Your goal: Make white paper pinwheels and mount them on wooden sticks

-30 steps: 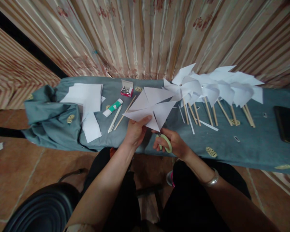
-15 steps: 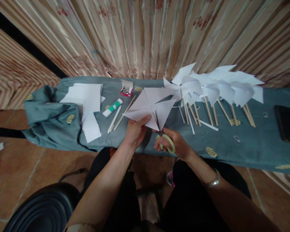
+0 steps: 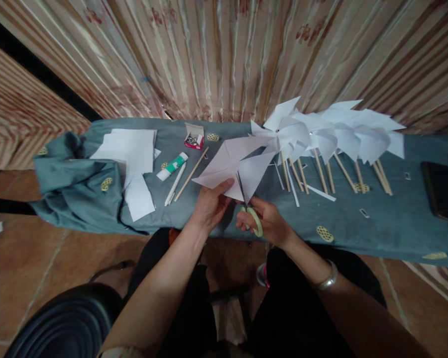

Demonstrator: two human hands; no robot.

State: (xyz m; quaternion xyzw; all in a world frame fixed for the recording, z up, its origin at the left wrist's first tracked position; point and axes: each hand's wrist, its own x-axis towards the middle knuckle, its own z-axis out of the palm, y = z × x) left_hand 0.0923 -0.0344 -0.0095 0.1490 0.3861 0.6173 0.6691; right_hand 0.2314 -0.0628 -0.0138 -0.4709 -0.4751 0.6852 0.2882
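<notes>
A square of white paper point(image 3: 229, 156), slit in from its corners, is pinched at its near edge by my left hand point(image 3: 213, 201), thumb on top. My right hand point(image 3: 267, 219) grips scissors point(image 3: 254, 221) with pale green handles. Their blades lie along the paper's near part, right of my left thumb, and look nearly closed. Just beyond the paper's right side are several white paper pinwheels point(image 3: 291, 134) on wooden sticks, lying in an overlapping row. A loose wooden stick point(image 3: 191, 174) and a white pen point(image 3: 175, 184) rest left of the paper.
On the grey-green tablecloth point(image 3: 388, 223) are a glue stick point(image 3: 172, 166), a small red box of metal pins point(image 3: 194, 138), white sheets point(image 3: 134, 149) and thin paper strips point(image 3: 319, 192). A dark phone-like object point(image 3: 442, 191) lies far right. A black stool point(image 3: 65, 323) stands lower left.
The scissor handles have come closer together as my right hand's fingers closed, the blades still at the paper. My left hand holds the paper almost as before. The view has shifted slightly.
</notes>
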